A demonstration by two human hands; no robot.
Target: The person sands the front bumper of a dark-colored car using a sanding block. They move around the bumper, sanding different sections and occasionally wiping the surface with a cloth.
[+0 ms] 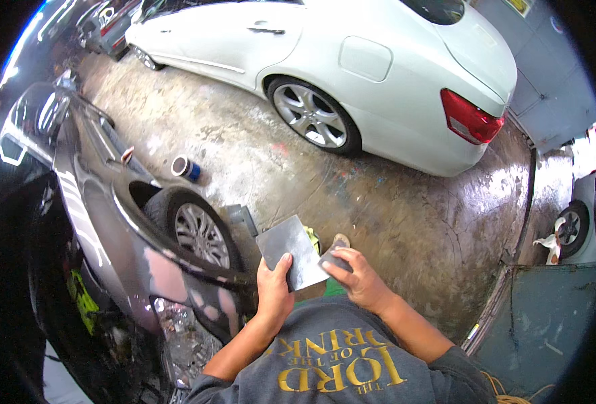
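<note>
My left hand [275, 288] grips a flat grey rectangular sheet [286, 244] by its near edge, the thumb lying on top. The sheet is dull grey with a paler area toward its lower right; whether it is sandpaper or a thin plate I cannot tell. Close to its right corner, my right hand [364, 281] is closed on a small dark grey flat piece [336, 264], pinched between thumb and fingers. Both hands are held in front of my body, above the floor. To the left stands a dark car [126, 225] with pinkish and grey patches on its front fender.
A white car [392, 101] stands across the far side. A blue tin [186, 167] sits on the wet-looking concrete floor [244, 182] near the dark car's front wheel [200, 232]. A grey object [242, 219] lies beside that wheel. At right is a dark green-grey panel [553, 323].
</note>
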